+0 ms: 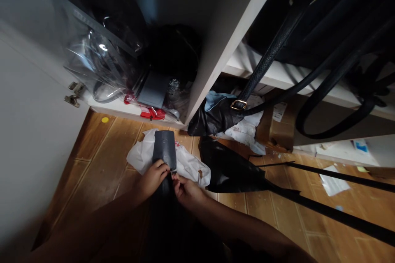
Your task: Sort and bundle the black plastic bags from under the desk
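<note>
My left hand (153, 178) is closed on the lower edge of a dark grey pouch (165, 148) that stands upright over the wooden floor. My right hand (185, 189) is next to it, fingers pinched at the same lower edge of the pouch. A dark fabric item (173, 222) runs down from the pouch between my forearms; what it is stays unclear. Behind the pouch lies a crumpled white plastic bag (188, 164).
A black bag (228, 168) with long straps (333, 209) lies on the floor to the right. White shelves (216, 45) hold clear plastic packaging (95, 61), red packets (152, 113), black handbags (216, 117) and a cardboard box (276, 127). Paper scraps (333, 183) litter the floor.
</note>
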Tool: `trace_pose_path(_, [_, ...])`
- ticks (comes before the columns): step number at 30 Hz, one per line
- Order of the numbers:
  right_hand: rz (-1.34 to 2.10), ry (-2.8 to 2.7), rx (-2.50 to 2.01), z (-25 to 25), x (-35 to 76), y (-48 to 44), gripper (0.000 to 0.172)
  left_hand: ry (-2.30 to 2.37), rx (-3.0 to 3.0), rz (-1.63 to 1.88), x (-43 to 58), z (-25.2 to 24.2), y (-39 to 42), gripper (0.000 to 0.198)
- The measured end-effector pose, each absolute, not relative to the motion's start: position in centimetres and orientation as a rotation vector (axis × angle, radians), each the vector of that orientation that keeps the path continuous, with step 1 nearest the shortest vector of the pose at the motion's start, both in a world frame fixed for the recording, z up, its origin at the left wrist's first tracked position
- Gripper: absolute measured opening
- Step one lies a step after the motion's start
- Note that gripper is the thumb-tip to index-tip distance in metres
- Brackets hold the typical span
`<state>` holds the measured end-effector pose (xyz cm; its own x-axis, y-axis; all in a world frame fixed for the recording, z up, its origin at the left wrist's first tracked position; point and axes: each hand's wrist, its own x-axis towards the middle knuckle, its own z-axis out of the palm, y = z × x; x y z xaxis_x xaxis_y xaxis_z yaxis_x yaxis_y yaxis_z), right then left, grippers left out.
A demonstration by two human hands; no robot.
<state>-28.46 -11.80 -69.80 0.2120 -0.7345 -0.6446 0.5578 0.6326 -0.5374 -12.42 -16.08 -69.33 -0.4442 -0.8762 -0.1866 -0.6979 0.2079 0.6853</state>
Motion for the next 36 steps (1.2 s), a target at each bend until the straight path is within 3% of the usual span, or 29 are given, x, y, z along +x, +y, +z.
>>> trace_pose_path(3, [-0.833,1.010,-0.156,-68.9,-29.3,-11.7,0.005,-2.303,1.533,-1.022,-12.5,-69.1,-16.0,0.018])
trace_pose_path(7, [-0.770,1.084,-0.215,-68.5,-30.7,-12.4,0.012,-2.426,1.508,-0.925,-12.9,-68.8,-15.7,0.017])
trace_pose_path(11, [-0.799,1.203,-0.415,-69.7,-30.9,-13.0,0.016,-2.537,1.412,-0.908,-12.6,-68.5,-15.7,0.005])
trace_pose_path(14, [-0.815,1.223,-0.783,-70.4,-30.3,-13.2,0.031,-2.515,1.365,-0.993,-12.1,-68.5,-16.2,0.005])
trace_pose_path(17, [-0.747,1.207,-1.359,-70.8,-29.9,-13.4,0.024,-2.458,1.327,-1.065,-11.6,-68.7,-16.4,0.010])
trace_pose_path(20, [-0.667,1.178,-1.585,-71.1,-29.8,-13.9,0.020,-2.392,1.292,-1.077,-11.0,-69.2,-16.3,0.012])
trace_pose_path(24, [-0.639,1.062,-1.637,-71.2,-30.1,-15.0,0.012,-2.307,1.187,-1.127,-10.2,-70.1,-16.1,0.016])
trace_pose_path(30, [-0.719,1.067,-1.477,-72.0,-30.8,-16.3,0.020,-2.204,1.241,-1.169,-9.8,-70.4,-16.4,0.028])
trace_pose_path(36, [-0.630,1.009,-1.276,-70.6,-29.2,-14.9,0.013,-2.169,1.207,-1.243,-9.7,-68.7,-16.1,0.015])
